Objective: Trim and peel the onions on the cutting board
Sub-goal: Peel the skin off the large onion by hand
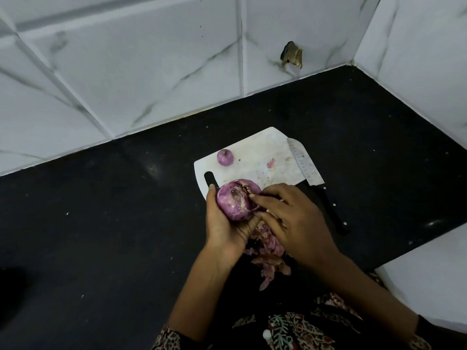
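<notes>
Black counter: left grip cups onion, right grip pinches its skin

At the centre of the frame the left hand cups a large purple onion while the right hand pinches at its skin. Above them a white cutting board on the black tabletop carries a small onion, with a knife along its right edge. Peelings lie heaped below the hands.
</notes>
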The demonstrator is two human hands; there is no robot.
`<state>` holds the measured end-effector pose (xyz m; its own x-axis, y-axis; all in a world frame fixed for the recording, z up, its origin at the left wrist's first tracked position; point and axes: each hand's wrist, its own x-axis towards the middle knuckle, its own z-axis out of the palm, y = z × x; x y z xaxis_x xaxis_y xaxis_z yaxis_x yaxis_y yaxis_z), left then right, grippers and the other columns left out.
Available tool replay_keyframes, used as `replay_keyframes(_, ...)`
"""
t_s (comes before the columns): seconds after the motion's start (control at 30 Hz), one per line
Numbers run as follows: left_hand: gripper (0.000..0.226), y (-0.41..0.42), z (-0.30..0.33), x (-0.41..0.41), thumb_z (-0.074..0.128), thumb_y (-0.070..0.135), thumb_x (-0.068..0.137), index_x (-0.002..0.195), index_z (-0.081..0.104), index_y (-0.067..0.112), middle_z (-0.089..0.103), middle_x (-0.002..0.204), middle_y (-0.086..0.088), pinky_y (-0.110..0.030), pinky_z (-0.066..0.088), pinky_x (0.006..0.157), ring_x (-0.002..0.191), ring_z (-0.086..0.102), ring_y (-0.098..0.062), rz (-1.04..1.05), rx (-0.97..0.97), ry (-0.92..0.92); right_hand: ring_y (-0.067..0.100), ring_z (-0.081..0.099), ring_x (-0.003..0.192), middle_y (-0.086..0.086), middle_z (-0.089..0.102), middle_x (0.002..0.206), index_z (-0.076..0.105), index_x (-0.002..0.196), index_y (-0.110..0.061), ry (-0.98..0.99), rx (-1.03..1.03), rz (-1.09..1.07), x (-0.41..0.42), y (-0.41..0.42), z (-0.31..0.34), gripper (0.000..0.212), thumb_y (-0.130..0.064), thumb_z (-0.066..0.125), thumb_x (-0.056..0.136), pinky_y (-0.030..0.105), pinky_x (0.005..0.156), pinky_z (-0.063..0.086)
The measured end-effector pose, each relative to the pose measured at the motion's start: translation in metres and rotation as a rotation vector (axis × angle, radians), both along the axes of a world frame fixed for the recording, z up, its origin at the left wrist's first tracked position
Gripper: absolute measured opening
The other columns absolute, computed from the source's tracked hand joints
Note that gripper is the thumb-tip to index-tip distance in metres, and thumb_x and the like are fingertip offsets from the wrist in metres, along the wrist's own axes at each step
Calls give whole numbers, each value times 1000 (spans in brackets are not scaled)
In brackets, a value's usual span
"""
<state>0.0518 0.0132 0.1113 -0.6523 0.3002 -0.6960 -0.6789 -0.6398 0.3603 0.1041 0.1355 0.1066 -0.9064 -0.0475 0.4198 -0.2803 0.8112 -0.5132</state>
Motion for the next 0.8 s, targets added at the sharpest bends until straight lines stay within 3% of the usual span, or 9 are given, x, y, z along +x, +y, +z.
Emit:
replay_keyframes(0.13, 57, -1, -1, 1, 41, 55, 93, 107, 63, 4, 70, 79, -14, -27, 54, 46, 60, 68, -19, -29, -14, 48, 20, 62, 86, 5, 64, 100, 70, 94, -11, 36, 48, 50, 0, 4, -3, 16, -20, 60, 85, 36, 65, 54)
replay_keyframes(0.23, 55, -3, -6, 0, 43, 53, 93, 108, 63, 4, 70, 86, -16, -29, 56, 47, 64, 69, -23, -37, 23, 43, 9, 62, 90, -2, 63, 98, 68, 89, -13, -95, -171, 129, 0, 11, 3, 15, -26, 62, 85, 31, 74, 52)
replay_keyframes(0.33, 40, -10, -12, -1, 46, 37, 91, 111, 66, 9, 68, 110, -16, -42, 60, 70, 94, 68, -30, -13, 133, 67, 7, 64, 81, -8, 65, 84, 63, 93, -15, -240, -475, 34, 3, 17, 10, 14, -29, 60, 91, 32, 72, 51)
replay_keyframes(0.4, 37, -14, -16, 0, 46, 28, 83, 106, 71, 11, 67, 118, -12, -46, 55, 81, 112, 60, -32, 7, 215, 109, 16, 63, 73, 0, 65, 77, 61, 91, -18, -266, -551, -70, 4, 21, 9, 25, -40, 51, 94, 40, 68, 50)
replay_keyframes(0.47, 40, -15, -19, 0, 44, 25, 80, 103, 72, 10, 66, 119, -13, -44, 54, 85, 117, 58, -33, 3, 228, 179, 26, 62, 72, 7, 65, 77, 61, 90, -19, -358, -591, -108, 3, 23, 8, 33, -48, 45, 93, 47, 67, 50)
replay_keyframes(0.57, 47, -10, -21, 2, 41, 21, 75, 113, 64, 7, 65, 122, -16, -44, 47, 96, 122, 54, -40, -42, 90, 370, 19, 68, 72, 7, 66, 88, 62, 99, -28, -613, -797, -60, 0, 18, 9, 33, -55, 46, 88, 33, 59, 54)
replay_keyframes(0.63, 51, -7, -21, 3, 45, 21, 70, 116, 60, 5, 62, 125, -17, -47, 46, 98, 122, 53, -42, -68, -89, 609, 16, 70, 73, 5, 67, 97, 61, 107, -28, -747, -982, -4, -1, 10, 12, 36, -49, 54, 79, 27, 60, 55)
replay_keyframes(0.73, 50, -5, -21, 4, 44, 30, 75, 116, 57, 5, 61, 125, -16, -45, 50, 95, 115, 59, -36, -99, -308, 956, 18, 71, 85, 5, 65, 110, 60, 112, -23, -764, -1138, 28, 0, 0, 13, 41, -33, 67, 74, 29, 66, 58)
replay_keyframes(0.8, 41, -3, -16, 2, 40, 35, 84, 110, 61, 12, 62, 122, -14, -38, 52, 91, 112, 61, -31, -42, -354, 963, 14, 67, 99, 1, 64, 115, 60, 117, -19, -678, -1059, 2, 2, -4, 12, 50, -25, 75, 70, 27, 75, 58)
